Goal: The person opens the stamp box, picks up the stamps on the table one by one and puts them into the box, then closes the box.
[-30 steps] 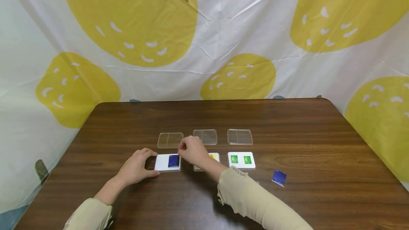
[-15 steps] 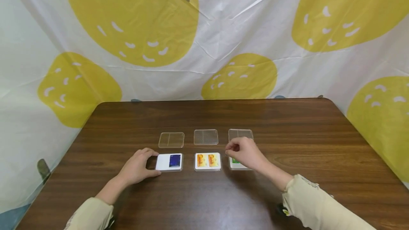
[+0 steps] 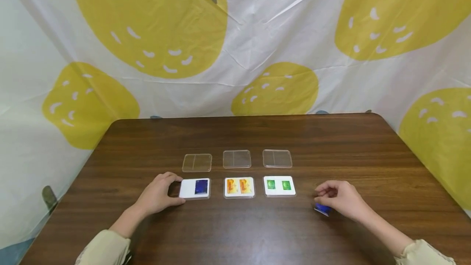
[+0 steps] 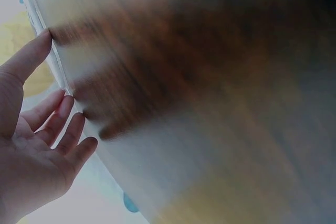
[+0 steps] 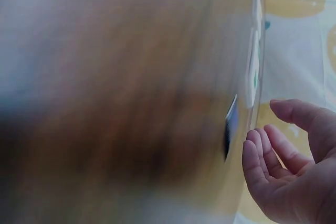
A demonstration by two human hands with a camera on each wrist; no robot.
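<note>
My left hand (image 3: 160,194) holds the left end of a small clear plastic case (image 3: 187,189), its thumb at the near corner and its fingers at the far one. That case has a white face with a dark blue square (image 3: 201,186) on its right half. In the left wrist view the hand (image 4: 44,145) has its fingertips at the table's surface. At the right, my right hand (image 3: 340,197) hovers over a loose blue square card (image 3: 322,209), covering part of it. The right wrist view shows this hand (image 5: 294,166) with fingers bent, thumb apart, nothing between them, near the blue card (image 5: 231,127).
To the right of the held case lie a case with two orange pictures (image 3: 239,187) and one with two green pictures (image 3: 279,186). Behind them stand three clear lids in a row: left (image 3: 197,162), middle (image 3: 236,159), right (image 3: 277,158). A patterned cloth (image 3: 257,44) hangs behind the table (image 3: 235,232).
My right hand has moved from beside the left case, across the other two cases, to the blue card at the right. My left hand has stayed on its case.
</note>
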